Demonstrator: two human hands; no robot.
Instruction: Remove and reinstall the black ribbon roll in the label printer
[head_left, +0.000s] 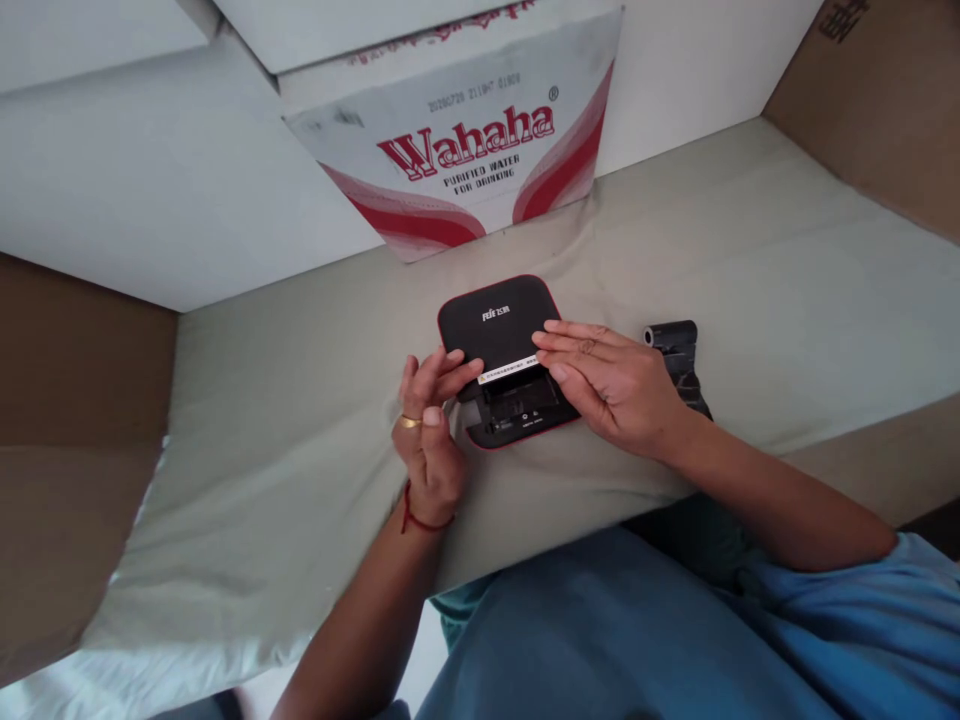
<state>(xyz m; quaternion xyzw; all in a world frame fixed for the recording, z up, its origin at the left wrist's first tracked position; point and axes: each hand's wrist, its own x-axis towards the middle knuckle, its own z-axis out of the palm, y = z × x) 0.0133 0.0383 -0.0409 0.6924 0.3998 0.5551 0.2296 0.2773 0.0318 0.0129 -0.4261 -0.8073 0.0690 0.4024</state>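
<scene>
A blue shirt (585, 620) lies nearest the camera, the wearer's forearms reaching forward over a cloth-covered worktop (277, 450). At the left stands a brown carton (75, 450). Next comes the left hand (431, 440), with a gold ring (410, 422) and, at the wrist, a red cord (424, 524); its fingers are loosely bent and spread, the tips at the near left edge of a dark panel, the thumb lifted well away.

In the middle, in front of a printed water carton (465, 150) at the far side, a flat black device (487, 325) with a red rim rests on the worktop between the hands. A white label strip (510, 370) edges the panel, and a dark recess (525, 400) shows on the near side. The device looks light, stiff and smooth, so probably a little slippery; the panel edge seems its most delicate part, and the rounded left and right rims the surest hold.

The right hand (622, 385) lies over the panel's right corner, fingers straight and close together; whether the thumb pinches anything I cannot tell. Just beyond its wrist is a dark roll (673, 338), and at the far right another brown box (877, 120).
</scene>
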